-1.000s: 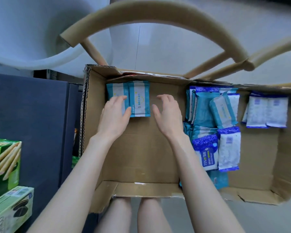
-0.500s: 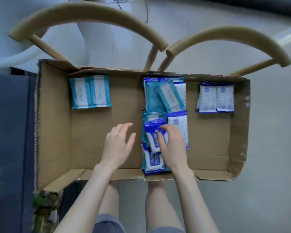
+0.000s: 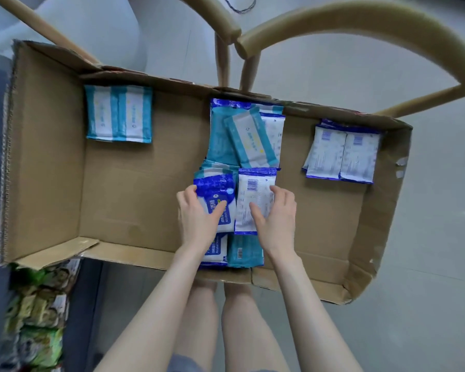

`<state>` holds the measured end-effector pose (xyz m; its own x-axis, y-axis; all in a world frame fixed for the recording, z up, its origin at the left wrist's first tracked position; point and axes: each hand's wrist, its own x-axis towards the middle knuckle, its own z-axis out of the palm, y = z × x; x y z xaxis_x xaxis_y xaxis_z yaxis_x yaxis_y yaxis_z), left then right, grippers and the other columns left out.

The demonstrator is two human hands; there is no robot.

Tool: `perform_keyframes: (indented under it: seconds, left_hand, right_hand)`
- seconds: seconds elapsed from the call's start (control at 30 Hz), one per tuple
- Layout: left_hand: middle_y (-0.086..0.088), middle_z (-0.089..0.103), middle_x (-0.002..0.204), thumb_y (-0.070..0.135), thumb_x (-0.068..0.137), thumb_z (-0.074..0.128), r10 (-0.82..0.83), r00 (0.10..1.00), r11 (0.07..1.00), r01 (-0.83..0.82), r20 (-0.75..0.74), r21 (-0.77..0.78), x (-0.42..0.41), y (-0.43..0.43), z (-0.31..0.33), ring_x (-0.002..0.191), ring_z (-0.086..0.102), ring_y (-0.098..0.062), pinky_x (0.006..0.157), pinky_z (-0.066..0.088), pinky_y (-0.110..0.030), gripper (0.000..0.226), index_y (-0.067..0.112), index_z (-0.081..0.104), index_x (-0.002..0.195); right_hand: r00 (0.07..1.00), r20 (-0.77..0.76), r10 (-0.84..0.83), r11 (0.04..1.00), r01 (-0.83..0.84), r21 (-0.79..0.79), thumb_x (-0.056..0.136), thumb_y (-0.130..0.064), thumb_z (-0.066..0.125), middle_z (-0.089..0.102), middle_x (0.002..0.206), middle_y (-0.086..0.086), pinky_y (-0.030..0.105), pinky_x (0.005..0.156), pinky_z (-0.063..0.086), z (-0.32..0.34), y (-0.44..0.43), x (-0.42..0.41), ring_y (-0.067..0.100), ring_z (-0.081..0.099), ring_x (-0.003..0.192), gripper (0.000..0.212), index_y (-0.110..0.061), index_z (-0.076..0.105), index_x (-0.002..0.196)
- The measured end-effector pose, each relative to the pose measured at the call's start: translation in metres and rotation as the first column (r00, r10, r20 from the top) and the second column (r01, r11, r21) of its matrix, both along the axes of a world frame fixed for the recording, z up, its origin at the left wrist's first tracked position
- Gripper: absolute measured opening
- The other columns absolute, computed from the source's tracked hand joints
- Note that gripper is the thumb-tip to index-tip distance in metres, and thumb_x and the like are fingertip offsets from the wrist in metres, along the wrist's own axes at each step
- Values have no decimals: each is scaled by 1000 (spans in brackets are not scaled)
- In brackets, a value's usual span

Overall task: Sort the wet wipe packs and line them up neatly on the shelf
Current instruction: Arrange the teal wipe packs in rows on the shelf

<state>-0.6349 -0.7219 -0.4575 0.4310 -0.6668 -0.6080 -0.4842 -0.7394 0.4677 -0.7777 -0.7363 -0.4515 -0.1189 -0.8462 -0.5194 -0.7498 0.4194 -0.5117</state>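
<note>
Glossy plastic wipe packs (image 3: 255, 200) lie in a matt corrugated cardboard box (image 3: 134, 189)

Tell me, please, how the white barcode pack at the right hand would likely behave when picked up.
The white pack probably flexes rather than stays stiff: it is a flat pouch with sealed ends. Its glossy film may be slippery, so the right hand pinching its edge likely needs a firm hold. Lying flat, it should slide, not roll.
</note>
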Motion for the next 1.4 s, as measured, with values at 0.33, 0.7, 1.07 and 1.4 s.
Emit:
perform_keyframes:
  seconds: [0.33,0.7,1.07,1.4]
  left_hand:
    - [0,45,108,27,73,81,216,976,976,-216,-7,9,-6,-2,-15,99,50,-16,81,38,-23,51,10,48,108]
    - [3,42,113,26,86,68,213,962,971,-228,-168,-73,11,12,-18,91,53,-6,72,48,-21,28,19,45,99]
    - [3,58,104,24,81,74,226,936,963,-257,-269,-84,6,6,-25,90,61,-7,66,48,-18,41,20,39,103]
    - [7,68,92,14,81,74,192,832,981,-183,-520,69,24,12,-19,77,68,-5,61,54,-19,31,18,55,105]
  right_hand:
    - [974,70,-216,966,202,161,71,-35,80,50,121,6,44,99,41,-33,-10,-4,24,49,114,65,-9,47,121]
    - [686,452,-570,822,471,321,86,-6,65,66,114,4,49,93,51,-21,10,-18,20,65,103,33,-17,50,113]
    - [642,492,-588,809,459,367,86,-4,66,69,109,7,47,86,55,-26,15,-12,22,69,97,31,-9,56,114]
    - [644,515,-565,825,423,376,86,0,64,69,108,5,45,84,56,-24,19,-8,22,69,96,32,-11,54,114]
